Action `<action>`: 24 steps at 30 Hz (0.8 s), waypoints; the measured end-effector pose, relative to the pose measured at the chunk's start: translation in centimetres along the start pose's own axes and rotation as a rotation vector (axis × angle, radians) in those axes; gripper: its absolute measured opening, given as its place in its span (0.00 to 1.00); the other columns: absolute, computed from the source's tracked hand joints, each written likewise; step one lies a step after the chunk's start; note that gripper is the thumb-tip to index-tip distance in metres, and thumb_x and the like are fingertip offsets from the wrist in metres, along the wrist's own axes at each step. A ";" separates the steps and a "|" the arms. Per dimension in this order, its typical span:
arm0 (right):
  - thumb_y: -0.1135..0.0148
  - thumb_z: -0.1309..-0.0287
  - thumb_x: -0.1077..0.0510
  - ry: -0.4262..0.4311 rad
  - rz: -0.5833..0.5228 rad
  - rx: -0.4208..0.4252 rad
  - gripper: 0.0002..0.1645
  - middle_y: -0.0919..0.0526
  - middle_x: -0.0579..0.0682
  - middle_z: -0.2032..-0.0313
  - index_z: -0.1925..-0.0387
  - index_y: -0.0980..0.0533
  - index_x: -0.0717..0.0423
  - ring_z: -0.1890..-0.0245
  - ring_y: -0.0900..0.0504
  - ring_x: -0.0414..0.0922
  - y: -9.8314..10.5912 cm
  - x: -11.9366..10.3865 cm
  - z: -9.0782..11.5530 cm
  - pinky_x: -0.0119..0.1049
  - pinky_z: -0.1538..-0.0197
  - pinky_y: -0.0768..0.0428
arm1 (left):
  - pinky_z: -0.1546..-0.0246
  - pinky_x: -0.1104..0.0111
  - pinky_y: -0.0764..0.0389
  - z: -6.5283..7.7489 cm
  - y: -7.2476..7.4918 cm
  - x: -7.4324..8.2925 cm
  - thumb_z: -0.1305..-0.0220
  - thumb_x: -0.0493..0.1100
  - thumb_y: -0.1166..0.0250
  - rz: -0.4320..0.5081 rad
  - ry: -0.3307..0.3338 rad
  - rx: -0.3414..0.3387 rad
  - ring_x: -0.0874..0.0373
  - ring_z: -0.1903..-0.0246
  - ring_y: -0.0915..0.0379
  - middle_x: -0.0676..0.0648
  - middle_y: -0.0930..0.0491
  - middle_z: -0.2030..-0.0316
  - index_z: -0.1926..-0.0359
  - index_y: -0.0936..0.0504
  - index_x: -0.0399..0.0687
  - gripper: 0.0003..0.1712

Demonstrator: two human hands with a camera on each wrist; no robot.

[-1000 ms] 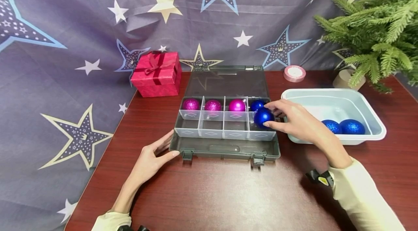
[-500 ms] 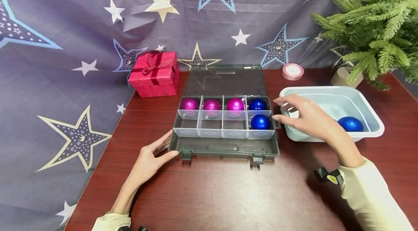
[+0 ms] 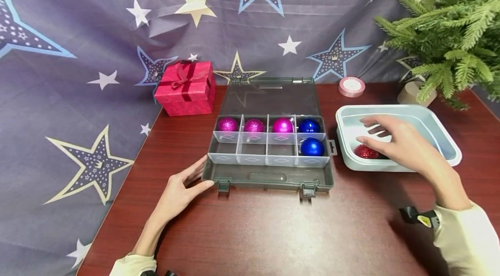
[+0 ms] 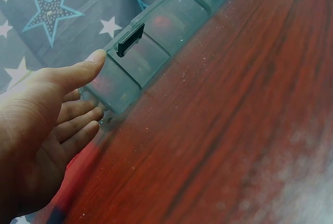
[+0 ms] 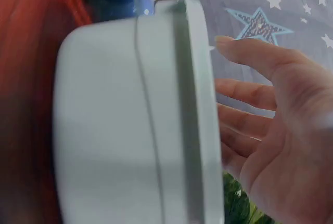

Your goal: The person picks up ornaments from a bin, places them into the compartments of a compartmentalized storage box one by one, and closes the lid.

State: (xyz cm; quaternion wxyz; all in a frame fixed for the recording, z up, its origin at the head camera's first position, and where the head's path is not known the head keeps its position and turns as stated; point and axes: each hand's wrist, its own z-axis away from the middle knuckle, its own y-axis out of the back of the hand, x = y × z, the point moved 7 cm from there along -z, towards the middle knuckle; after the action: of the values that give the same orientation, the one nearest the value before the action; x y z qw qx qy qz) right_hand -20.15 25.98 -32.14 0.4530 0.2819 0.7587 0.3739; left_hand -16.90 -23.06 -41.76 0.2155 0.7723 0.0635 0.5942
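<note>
My left hand (image 3: 177,195) lies at the near left corner of a grey see-through compartment box (image 3: 269,176), its thumb at the front edge and its fingers along the side; the left wrist view shows those fingers fairly straight. In the box's back row sit pink baubles (image 3: 283,126) and a blue bauble (image 3: 309,126). Another blue bauble (image 3: 312,147) sits in the front right compartment. My right hand (image 3: 406,143) hovers over a pale blue tub (image 3: 343,113), fingers spread and holding nothing. Below its thumb a red glittery bauble (image 3: 366,151) shows; the hand hides part of the tub.
The box's lid (image 3: 269,98) stands open at the back. A red gift box (image 3: 186,89) is at the back left. Behind the tub are a pink ribbon roll (image 3: 352,87) and a small green tree (image 3: 453,46). A star-patterned cloth (image 3: 117,93) hangs behind the table.
My right hand has let go of the blue bauble in the front right compartment and moved right, over the tub. A red bauble has come into sight there. The left hand stays put.
</note>
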 end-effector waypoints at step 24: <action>0.16 0.55 0.57 0.037 0.127 -0.080 0.29 0.11 0.52 0.58 0.49 0.16 0.58 0.62 0.13 0.45 -0.5 3.0 0.9 0.28 0.60 0.21 | 0.40 0.73 0.23 0.0 0.0 0.0 0.36 0.36 0.25 0.009 0.011 0.002 0.51 0.39 0.22 0.44 0.21 0.37 0.26 0.27 0.52 0.39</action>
State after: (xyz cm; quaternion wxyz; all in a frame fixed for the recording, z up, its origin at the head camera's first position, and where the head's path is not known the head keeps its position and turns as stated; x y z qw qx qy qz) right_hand -20.69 28.29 -34.23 0.4252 0.3043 0.7320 0.4368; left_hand -16.90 -23.09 -41.75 0.2119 0.7695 0.0619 0.5993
